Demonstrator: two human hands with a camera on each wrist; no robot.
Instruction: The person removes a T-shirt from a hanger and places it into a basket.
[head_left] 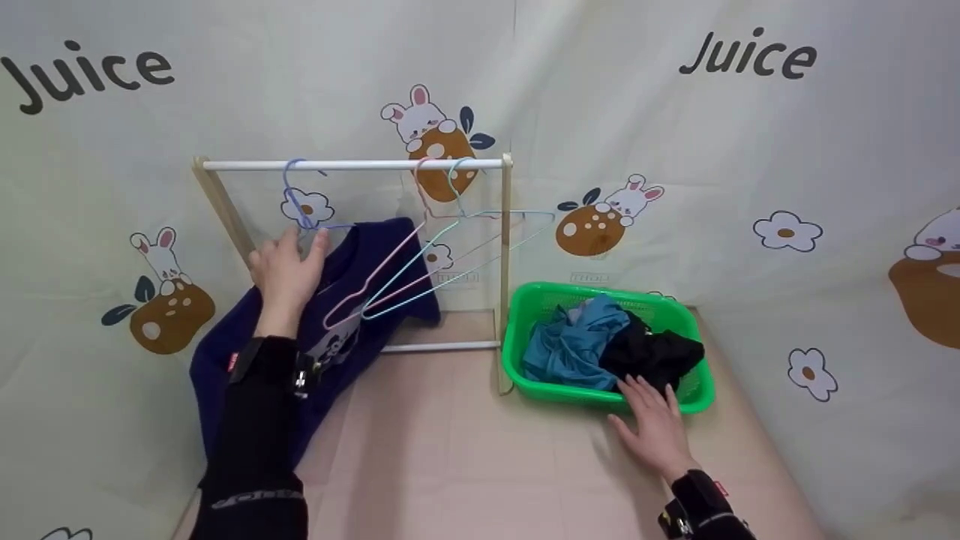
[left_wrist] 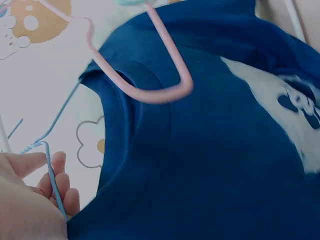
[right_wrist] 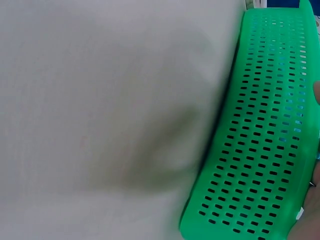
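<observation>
A navy T-shirt (head_left: 244, 337) with a pale print hangs on a blue wire hanger (head_left: 300, 206), whose hook is over the rack's white rod. Just below the hook, my left hand (head_left: 289, 274) holds this hanger; in the left wrist view, thumb and curled fingers are around its shoulder wire (left_wrist: 57, 192). My right hand (head_left: 656, 431) is at the front rim of a green basket (head_left: 577, 395), fingers extended toward a black garment (head_left: 652, 356). Beside that lies a teal garment (head_left: 570, 349). Only slivers of the right hand show in the right wrist view.
A pink hanger (head_left: 379, 268) and a mint-green hanger (head_left: 412, 259) hang from the white rod (head_left: 360, 165), partly in front of the shirt. The rack's wooden post (head_left: 505, 262) stands next to the basket. A printed sheet (head_left: 750, 150) covers the walls behind.
</observation>
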